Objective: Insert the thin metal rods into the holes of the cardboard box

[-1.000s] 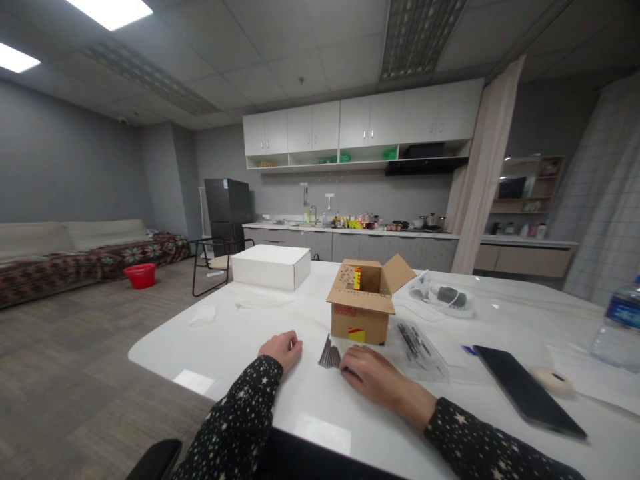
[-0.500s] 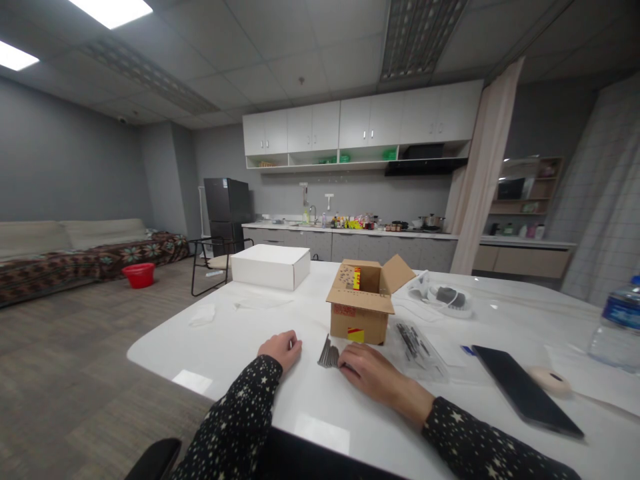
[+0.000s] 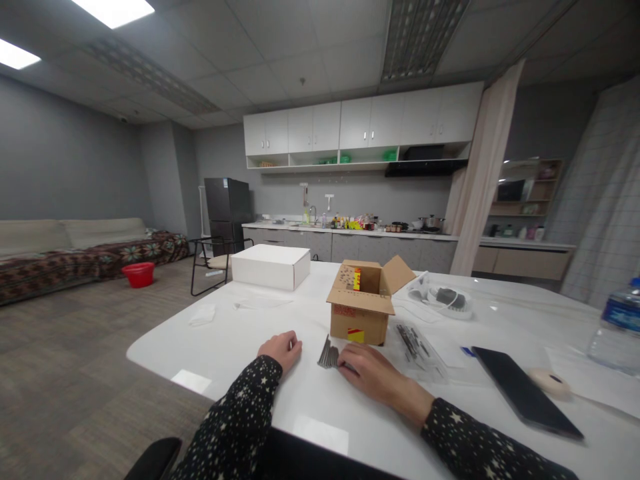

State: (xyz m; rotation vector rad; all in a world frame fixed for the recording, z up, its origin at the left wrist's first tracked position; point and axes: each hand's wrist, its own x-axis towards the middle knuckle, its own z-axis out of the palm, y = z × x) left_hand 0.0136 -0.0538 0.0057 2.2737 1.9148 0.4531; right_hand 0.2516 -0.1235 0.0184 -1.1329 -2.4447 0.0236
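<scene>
My left hand [image 3: 281,349] rests on the white table [image 3: 235,353], its fingers curled inward; whatever they may enclose is hidden. To its right lies a fanned row of slim grey metal pieces [image 3: 328,355], like screws or nails. My right hand [image 3: 369,371] is bent over the right end of this row, with its fingertips closed on a slim metal piece there. Just behind the row stands an open cardboard box [image 3: 357,325], flaps out, with a yellow and red label. A clear plastic bag [image 3: 417,350] of similar metal pieces lies right of the box, beyond my right hand.
A closed white box [image 3: 265,268] stands at the back left of the table. Rightward are a white cable bundle [image 3: 453,301], a black tablet-like slab [image 3: 525,390], a beige rounded object [image 3: 550,382] and a water bottle [image 3: 620,327]. A crumpled tissue [image 3: 203,315] lies left.
</scene>
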